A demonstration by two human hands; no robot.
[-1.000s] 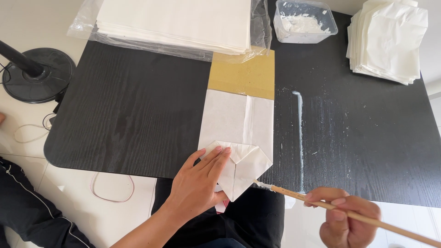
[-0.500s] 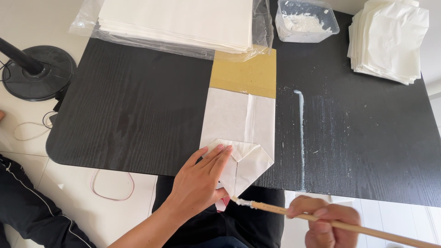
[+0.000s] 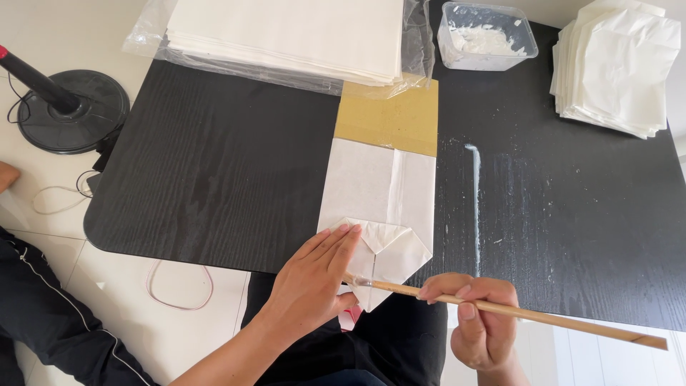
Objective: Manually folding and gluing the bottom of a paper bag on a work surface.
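A white paper bag lies flat on the black table, its bottom end folded into a pointed flap that hangs over the near edge. A tan cardboard strip sticks out of its far end. My left hand presses flat on the left side of the flap, fingers together. My right hand grips a long wooden stick, whose tip touches the flap's lower edge beside my left fingers.
A clear plastic tub of white paste stands at the back. A plastic-wrapped stack of white sheets lies at the back left, a pile of folded white bags at the right. A white paste streak marks the table. A fan base sits on the floor.
My right hand has moved left with the stick, bringing its tip from right of the flap to the flap's lower edge. My left hand stays pressed on the fold.
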